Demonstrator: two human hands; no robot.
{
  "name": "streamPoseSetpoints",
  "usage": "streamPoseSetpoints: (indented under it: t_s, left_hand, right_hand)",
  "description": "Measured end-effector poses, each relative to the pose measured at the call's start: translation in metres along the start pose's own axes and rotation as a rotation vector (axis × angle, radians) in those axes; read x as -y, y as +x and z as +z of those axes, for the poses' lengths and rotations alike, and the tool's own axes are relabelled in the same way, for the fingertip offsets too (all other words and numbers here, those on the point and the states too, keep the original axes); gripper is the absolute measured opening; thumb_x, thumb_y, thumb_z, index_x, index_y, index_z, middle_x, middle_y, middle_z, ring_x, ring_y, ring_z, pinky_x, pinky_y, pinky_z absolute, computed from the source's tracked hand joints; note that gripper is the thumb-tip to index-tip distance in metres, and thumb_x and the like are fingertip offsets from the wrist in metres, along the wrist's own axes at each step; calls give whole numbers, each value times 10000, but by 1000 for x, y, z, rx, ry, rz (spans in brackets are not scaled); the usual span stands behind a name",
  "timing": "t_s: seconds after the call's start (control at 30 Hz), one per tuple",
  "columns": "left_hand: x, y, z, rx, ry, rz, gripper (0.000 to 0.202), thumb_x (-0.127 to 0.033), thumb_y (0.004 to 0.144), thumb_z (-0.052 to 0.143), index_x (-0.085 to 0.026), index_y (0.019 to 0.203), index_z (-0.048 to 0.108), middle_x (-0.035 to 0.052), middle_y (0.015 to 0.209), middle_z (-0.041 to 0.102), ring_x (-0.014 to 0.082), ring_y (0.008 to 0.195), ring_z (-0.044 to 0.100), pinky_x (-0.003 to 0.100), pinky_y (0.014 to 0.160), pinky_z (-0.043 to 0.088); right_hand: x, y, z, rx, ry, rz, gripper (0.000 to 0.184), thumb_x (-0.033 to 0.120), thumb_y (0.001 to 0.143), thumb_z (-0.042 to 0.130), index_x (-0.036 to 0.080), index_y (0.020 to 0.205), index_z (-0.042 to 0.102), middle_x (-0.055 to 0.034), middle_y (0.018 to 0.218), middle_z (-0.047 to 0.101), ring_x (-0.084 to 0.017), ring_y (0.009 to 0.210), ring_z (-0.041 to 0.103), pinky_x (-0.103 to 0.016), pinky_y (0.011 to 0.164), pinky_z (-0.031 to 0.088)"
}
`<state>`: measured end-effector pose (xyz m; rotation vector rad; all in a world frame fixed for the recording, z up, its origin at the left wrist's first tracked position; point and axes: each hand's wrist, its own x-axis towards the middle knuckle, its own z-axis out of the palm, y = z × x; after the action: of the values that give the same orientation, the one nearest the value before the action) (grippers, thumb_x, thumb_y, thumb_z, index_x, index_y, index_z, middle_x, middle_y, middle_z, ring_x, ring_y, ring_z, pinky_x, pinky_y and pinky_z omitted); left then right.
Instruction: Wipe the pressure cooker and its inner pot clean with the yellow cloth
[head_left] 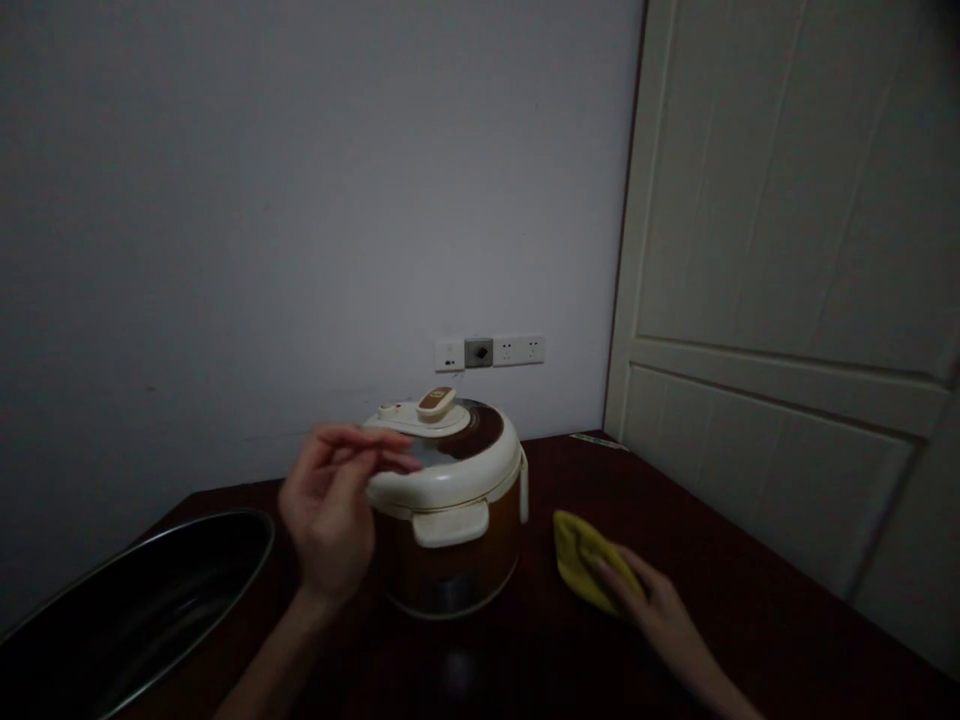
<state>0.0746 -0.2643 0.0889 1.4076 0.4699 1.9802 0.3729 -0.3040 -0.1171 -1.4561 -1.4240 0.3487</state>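
Observation:
A brown and cream rice cooker (457,520) stands with its lid down on a dark red table (750,600). My left hand (330,505) hovers at the cooker's left side, palm turned up, fingers stretched toward the lid and holding nothing. My right hand (652,600) lies flat on the table to the right of the cooker. Its fingers rest on a crumpled yellow cloth (581,555).
A large dark metal bowl (135,610) sits at the table's left front. A strip of wall sockets (489,351) is on the grey wall behind the cooker. A pale panelled door (787,300) stands at the right.

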Motion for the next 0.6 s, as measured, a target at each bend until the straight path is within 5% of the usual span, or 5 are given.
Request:
streamPoseSetpoints:
  t_s: [0.13, 0.23, 0.3, 0.43, 0.6]
  left_hand:
    - [37, 42, -42, -233, 292, 227, 74, -187, 696, 547, -182, 767, 525, 7, 788, 642, 178, 751, 642, 345, 742, 511]
    - [82, 65, -87, -313, 589, 175, 107, -206, 679, 513, -182, 773, 559, 35, 863, 644, 203, 893, 612, 371, 867, 460]
    - [111, 74, -117, -311, 734, 55, 170, -222, 656, 513, -183, 806, 585, 52, 919, 644, 223, 949, 589, 394, 926, 416]
    - [155, 77, -155, -294, 586, -285, 243, -339, 679, 510, -168, 829, 597, 82, 987, 644, 252, 1015, 574, 391, 900, 434]
    - [179, 69, -154, -176, 480, -404, 325, -393, 752, 474, -148, 901, 627, 108, 1102, 639, 256, 1117, 535, 391, 990, 361]
  right_hand:
    - [27, 110, -3, -48, 373, 217, 404, 480, 763, 571, 137, 962, 645, -114, 1014, 689, -277, 923, 649, -349, 784, 530]
    - [48, 191, 12, 171, 743, 414, 258, 343, 815, 500, 152, 932, 626, -103, 971, 698, -208, 895, 658, -305, 814, 512]
    - [60, 232, 31, 281, 777, 417, 221, 265, 835, 446, 142, 892, 621, -93, 888, 709, -172, 810, 664, -286, 809, 509]
    - [84, 281, 77, 493, 746, 396, 221, 204, 841, 417, 125, 791, 617, -66, 706, 695, -149, 621, 630, -312, 780, 510]
    - [105, 293, 118, 619, 697, 267, 184, 215, 819, 480, 103, 819, 626, -72, 705, 696, -183, 663, 629, -399, 786, 498]
